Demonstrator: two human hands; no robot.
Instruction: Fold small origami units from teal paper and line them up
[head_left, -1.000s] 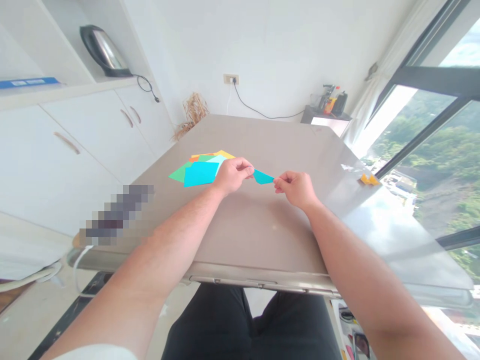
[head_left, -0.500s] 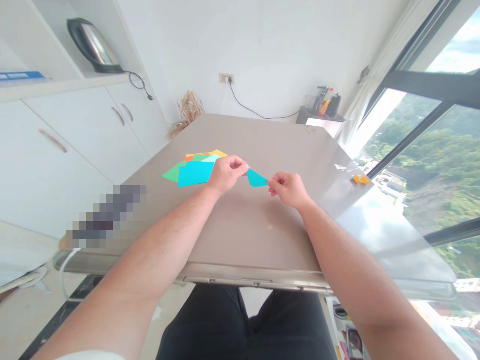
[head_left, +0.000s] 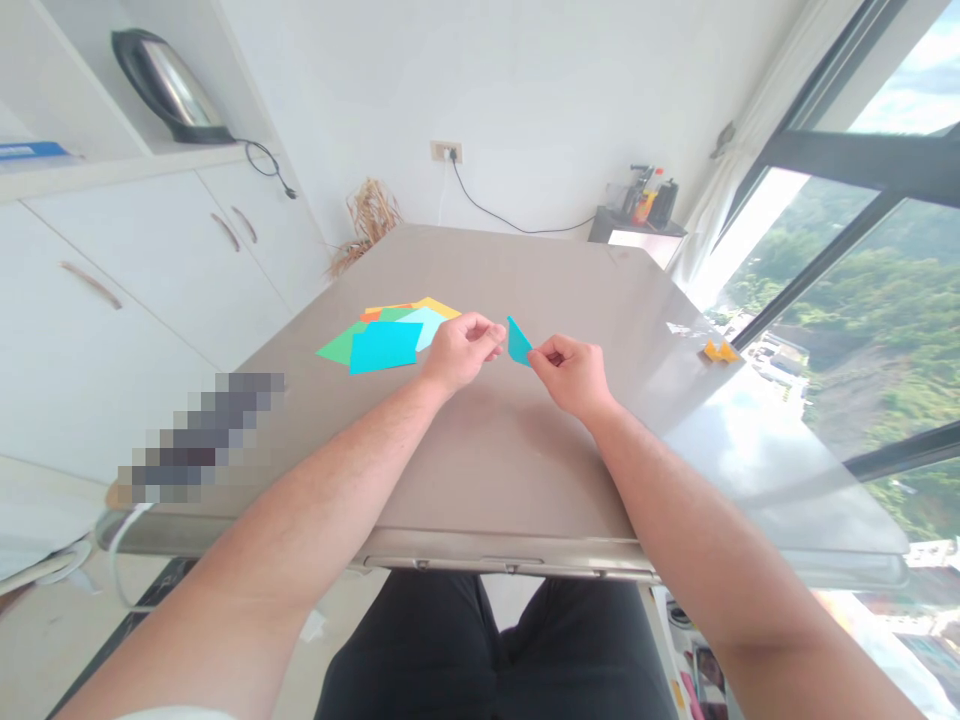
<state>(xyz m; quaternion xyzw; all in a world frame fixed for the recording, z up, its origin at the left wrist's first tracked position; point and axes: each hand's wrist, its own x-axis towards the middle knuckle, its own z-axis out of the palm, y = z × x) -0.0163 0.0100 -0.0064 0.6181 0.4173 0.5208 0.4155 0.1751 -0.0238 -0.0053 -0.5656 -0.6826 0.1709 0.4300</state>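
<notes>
A small folded piece of turquoise paper [head_left: 517, 344] stands up from the fingertips of my right hand [head_left: 574, 375], which pinches its lower right corner. Just left of that paper is my left hand [head_left: 466, 350]; its thumb and fingers are pressed together with nothing visible in them, and a narrow gap parts them from the paper. Beyond my left wrist lie several coloured sheets: a turquoise sheet [head_left: 386, 346] on top, with green paper [head_left: 341, 342], pale mint paper [head_left: 429, 325] and yellow paper [head_left: 439, 306] partly showing beneath or behind it.
Two small orange folded shapes [head_left: 721, 352] sit at the right of the brown-grey table [head_left: 495, 470]. At its left edge a dark pixelated patch hides something. A kettle [head_left: 172, 88] stands on the left shelf. Tall windows line the right side.
My left hand has let go of the small turquoise paper. It now tilts more upright in my right hand, which has shifted slightly left. The view has moved a little.
</notes>
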